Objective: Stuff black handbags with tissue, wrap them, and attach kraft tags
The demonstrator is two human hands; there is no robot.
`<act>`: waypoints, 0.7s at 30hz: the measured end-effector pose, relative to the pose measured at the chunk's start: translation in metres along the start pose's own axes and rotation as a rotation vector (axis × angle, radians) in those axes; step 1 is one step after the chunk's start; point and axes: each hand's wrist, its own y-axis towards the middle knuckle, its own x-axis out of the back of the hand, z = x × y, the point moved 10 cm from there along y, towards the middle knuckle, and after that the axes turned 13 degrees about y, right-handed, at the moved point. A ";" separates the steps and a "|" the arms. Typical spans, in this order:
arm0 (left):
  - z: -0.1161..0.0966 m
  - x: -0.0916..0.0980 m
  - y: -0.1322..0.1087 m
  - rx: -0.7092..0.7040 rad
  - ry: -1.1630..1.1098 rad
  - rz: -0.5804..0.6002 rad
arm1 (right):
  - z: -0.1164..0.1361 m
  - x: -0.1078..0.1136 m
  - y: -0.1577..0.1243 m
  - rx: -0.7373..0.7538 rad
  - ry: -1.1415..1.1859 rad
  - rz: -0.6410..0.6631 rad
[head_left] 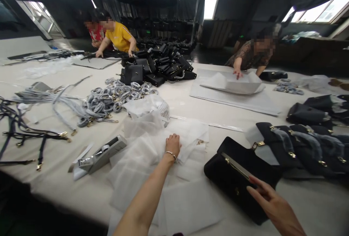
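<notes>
Presently listed: one black handbag (234, 188) with gold-coloured top trim, lying on the surface (180, 101), right hand (272, 201) at its top edge, fingers (257, 186) loosely parted, no clear pinch. Just left of the handbag: white tissue sheets (141, 170), left hand (172, 147) flat upon them, fingers together (an open palm keeps thin sheets from sliding). Farther left of the handbag: coiled grey straps (109, 101).

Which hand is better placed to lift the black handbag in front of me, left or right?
Probably your right. Your right hand is right at the black handbag, its fingers just by the gold zip. Your left hand is farther off, resting on the white wrapping sheets.
</notes>
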 end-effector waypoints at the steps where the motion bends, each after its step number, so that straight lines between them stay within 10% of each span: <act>1: 0.004 -0.002 0.003 0.012 0.001 0.014 | 0.004 -0.007 0.000 0.081 -0.063 0.018; 7: 0.018 -0.013 0.021 0.041 0.002 0.128 | 0.024 -0.056 -0.028 0.562 -0.349 0.052; 13: 0.016 -0.003 0.031 -0.031 0.014 0.145 | 0.022 -0.075 -0.055 0.614 -0.450 0.153; 18: 0.005 0.024 0.020 -0.085 -0.024 0.010 | 0.018 -0.084 -0.052 0.654 -0.469 0.152; 21: -0.041 0.049 -0.005 -0.331 -0.307 -0.246 | 0.030 -0.089 -0.037 0.692 -0.442 0.157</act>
